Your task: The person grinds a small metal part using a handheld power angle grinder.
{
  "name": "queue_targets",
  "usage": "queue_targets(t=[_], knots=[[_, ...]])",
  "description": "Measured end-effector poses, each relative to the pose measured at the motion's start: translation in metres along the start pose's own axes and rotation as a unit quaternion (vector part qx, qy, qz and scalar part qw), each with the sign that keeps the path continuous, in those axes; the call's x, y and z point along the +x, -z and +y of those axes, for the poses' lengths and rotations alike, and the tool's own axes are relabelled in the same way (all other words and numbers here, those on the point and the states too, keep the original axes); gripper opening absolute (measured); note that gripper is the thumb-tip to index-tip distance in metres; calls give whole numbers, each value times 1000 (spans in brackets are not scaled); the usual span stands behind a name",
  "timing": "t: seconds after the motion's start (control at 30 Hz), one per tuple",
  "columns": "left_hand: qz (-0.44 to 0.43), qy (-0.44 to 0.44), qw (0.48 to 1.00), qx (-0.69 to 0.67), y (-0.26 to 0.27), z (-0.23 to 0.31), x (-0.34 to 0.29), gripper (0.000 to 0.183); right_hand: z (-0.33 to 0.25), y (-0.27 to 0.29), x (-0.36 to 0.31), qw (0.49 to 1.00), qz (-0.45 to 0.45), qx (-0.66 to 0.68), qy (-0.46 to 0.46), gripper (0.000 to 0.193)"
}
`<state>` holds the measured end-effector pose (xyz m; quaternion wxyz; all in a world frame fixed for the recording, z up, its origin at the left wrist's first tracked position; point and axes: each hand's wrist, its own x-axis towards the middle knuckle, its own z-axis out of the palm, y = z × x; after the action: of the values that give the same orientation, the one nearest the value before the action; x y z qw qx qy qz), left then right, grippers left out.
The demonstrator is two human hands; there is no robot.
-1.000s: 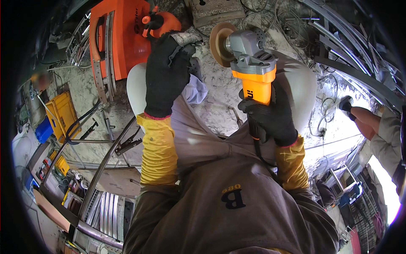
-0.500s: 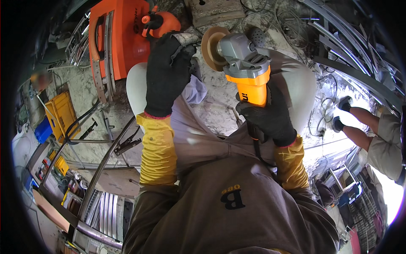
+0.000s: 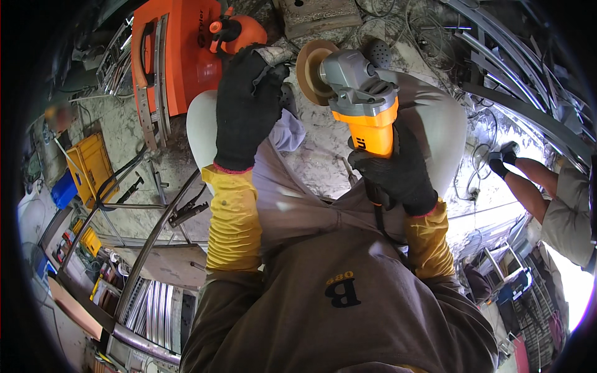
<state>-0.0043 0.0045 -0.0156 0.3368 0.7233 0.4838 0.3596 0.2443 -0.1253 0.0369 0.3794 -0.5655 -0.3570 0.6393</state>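
Observation:
My right hand (image 3: 401, 171), in a black glove, is wrapped round the yellow-orange body of an angle grinder (image 3: 364, 102). The tool has a grey metal head, and its tan disc (image 3: 314, 71) points left toward my other hand. A black cord runs down from its rear end. My left hand (image 3: 249, 102), gloved the same way, is raised over my left knee with its fingers curled. A small greyish piece (image 3: 273, 56) shows at those fingertips; its kind is hard to make out. The disc and that piece are apart.
An orange case (image 3: 177, 56) and an orange pump sprayer (image 3: 244, 34) stand beyond my left hand. Metal strips (image 3: 510, 68) are piled at the far right, with loose wires near them. Another person's legs (image 3: 528, 186) show at right. A bent metal tube frame (image 3: 146, 255) is at left.
My hands and the grinder stay almost still. At the right, the other person's feet have shifted closer together.

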Motion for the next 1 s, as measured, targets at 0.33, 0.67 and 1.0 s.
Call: queue_targets(t=[0.33, 0.67, 1.0], knots=[[25, 13, 997, -72, 3, 2, -1, 15, 7, 1, -2, 999, 5, 42, -10, 46], [-9, 105, 971, -217, 19, 24, 0, 25, -1, 3, -3, 991, 31, 130, -12, 43], [16, 118, 931, -344, 27, 18, -9, 39, 5, 6, -2, 993, 61, 95, -24, 39]])
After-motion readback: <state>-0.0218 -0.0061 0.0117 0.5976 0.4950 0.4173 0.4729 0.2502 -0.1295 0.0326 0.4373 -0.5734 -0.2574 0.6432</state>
